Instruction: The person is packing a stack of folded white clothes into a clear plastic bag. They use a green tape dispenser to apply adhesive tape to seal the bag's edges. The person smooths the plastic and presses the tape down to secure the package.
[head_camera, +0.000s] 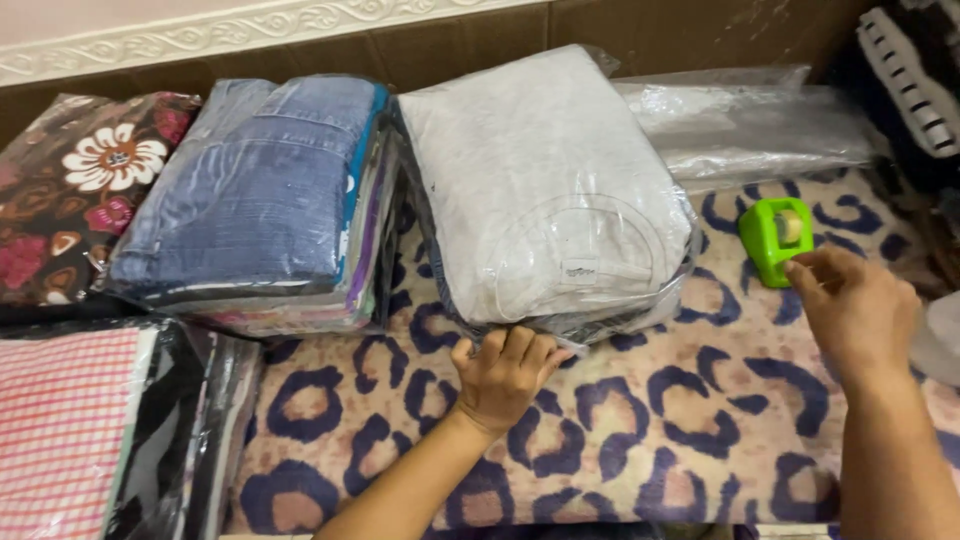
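Note:
My left hand (503, 372) rests with curled fingers against the near edge of a grey folded garment sealed in a clear plastic bag (545, 190), which tops a small stack. My right hand (855, 308) hovers just in front of a green tape dispenser (774, 236) on the leopard-print blanket (650, 430); its fingertips are close to the dispenser's base, and I cannot tell whether they touch it.
A stack of bagged clothes topped by a blue denim piece (255, 190) stands left of the grey one. A floral fabric (70, 190) and a pink checked bagged cloth (70, 430) lie at far left. Empty clear bags (750, 125) lie at the back right.

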